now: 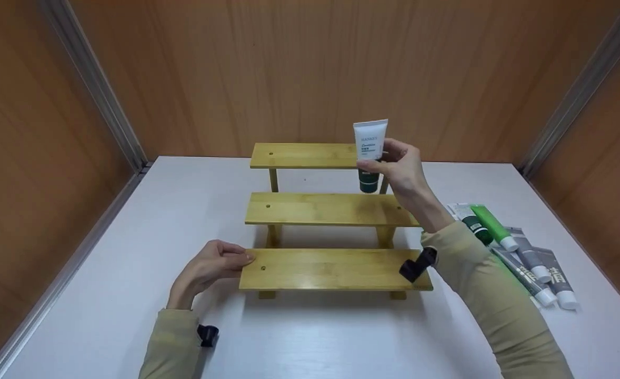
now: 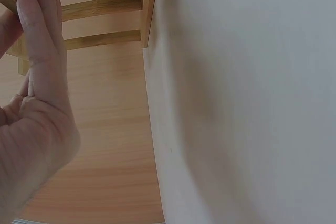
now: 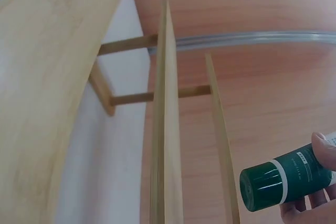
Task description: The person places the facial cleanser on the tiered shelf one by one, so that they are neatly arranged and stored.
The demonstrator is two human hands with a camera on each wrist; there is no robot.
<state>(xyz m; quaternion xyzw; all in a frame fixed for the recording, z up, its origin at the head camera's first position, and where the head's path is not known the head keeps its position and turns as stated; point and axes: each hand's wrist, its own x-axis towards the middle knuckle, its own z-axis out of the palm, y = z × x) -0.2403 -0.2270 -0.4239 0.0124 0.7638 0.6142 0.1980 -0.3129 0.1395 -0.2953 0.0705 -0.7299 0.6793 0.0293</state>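
Observation:
My right hand [image 1: 407,171] grips a white and dark green squeeze tube [image 1: 370,141], cap down, in front of the top tier of a three-tier bamboo shelf [image 1: 331,209]. In the right wrist view the tube's dark green cap [image 3: 261,186] points toward the edge of the top board. With thumb and fingers, my left hand [image 1: 212,267] pinches the left end of the lowest board [image 1: 336,269]. The left wrist view shows those fingers [image 2: 44,45] along the board's end, mostly hiding it.
Several tubes lie in a pile on the white table [image 1: 105,263] at right, among them a bright green tube [image 1: 493,226] and grey tubes [image 1: 555,276]. Wood-grain panels [image 1: 210,79] wall in the back and both sides.

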